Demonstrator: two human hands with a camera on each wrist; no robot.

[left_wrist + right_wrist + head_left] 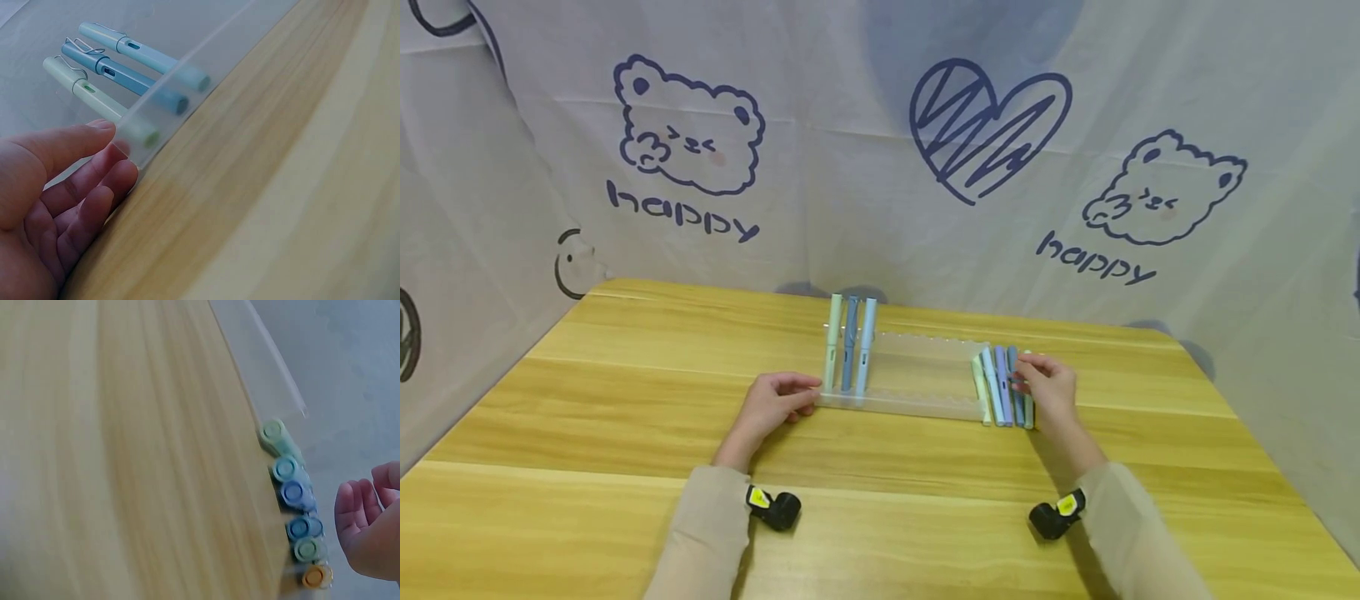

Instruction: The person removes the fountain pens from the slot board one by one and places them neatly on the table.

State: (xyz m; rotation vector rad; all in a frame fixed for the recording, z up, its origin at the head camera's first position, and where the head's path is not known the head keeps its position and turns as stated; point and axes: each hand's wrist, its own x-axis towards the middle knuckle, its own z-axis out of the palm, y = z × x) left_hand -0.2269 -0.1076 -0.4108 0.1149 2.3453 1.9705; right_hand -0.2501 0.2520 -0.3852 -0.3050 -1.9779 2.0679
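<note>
Left hand [772, 406] is resting against the left end of the clear acrylic pen rack [910, 379], fingers relaxed and nearly straight, touching the front rail rather than gripping it; the left wrist view shows the fingertips [119, 167] pressed to the transparent edge, probably bracing the rack so it isn't sliding on the wooden table [587, 467]. Three pens are sitting slotted in the rack's left end, leaning back on the rear rail: pale green pen [832, 342], dark blue pen [849, 343], light blue pen [867, 345], side by side and touching or nearly so, clips facing up. Right hand [1051, 392] is sitting over the loose row of pens [1002, 385] lying just off the rack's right end, fingers curling down onto the rightmost ones. Head view suggests it's pinching one, but the right wrist view shows the fingers loosely curled and apart from the pen ends, so I cannot tell if anything is actually gripped. That row is lying parallel, packed tight, cap ends towards the person; wrist view counts about six, with an orange-ended pen [317, 575] nearest the hand. Middle slots of the rack are standing unfilled between the two groups. Printed fabric backdrop [925, 150] is hanging behind the table.
</note>
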